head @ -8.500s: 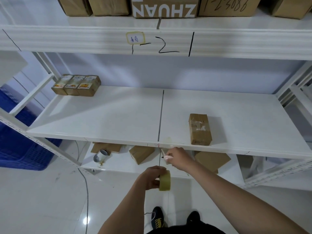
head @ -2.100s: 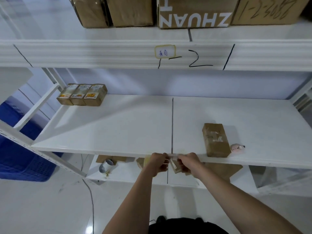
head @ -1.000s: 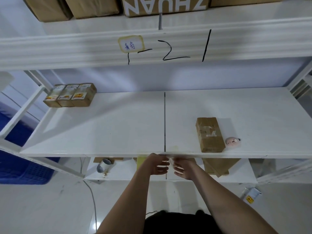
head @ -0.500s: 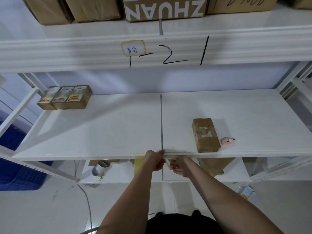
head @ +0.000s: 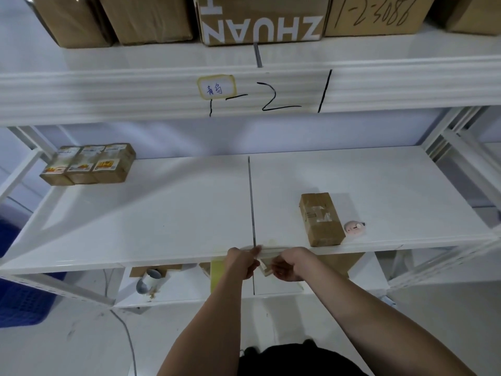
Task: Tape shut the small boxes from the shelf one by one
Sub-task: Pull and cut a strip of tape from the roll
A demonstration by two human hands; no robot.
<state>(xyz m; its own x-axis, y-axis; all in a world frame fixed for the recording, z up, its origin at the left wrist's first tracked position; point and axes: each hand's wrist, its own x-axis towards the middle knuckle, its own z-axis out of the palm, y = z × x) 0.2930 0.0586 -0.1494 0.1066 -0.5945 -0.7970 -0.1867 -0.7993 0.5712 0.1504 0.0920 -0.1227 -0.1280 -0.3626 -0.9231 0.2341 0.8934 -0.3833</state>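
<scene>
Both hands meet at the front lip of the middle shelf [head: 162, 213], right by the centre seam. Left hand [head: 242, 263] is curled shut w/ the yellowish tape roll [head: 217, 275] hanging just left of it, roll edge-on to the camera; thumb and forefinger pinch toward the right. Right hand [head: 288, 264] is closed around a small box [head: 265, 267], mostly hidden, only a tan corner shows betw. the two hands. A pale strip, prob. the tape end, seems stretched across the gap along the shelf edge, but it's too faint to be sure.

Key relation: box sits directly betw. the hands, roll on the left side, so the tape would run left-to-right over the box. Box's long axis can't be told, too much covered.

Both forearms reach fwd and slightly inward, wrists about level, left a touch higher.

Other stock: a taped brown box [head: 321, 219] lies well right of the hands, long axis front-to-back, w/ a small pink object [head: 354, 228] just beside it. Three labelled small boxes [head: 89, 164] sit far back-left, touching one another.
</scene>
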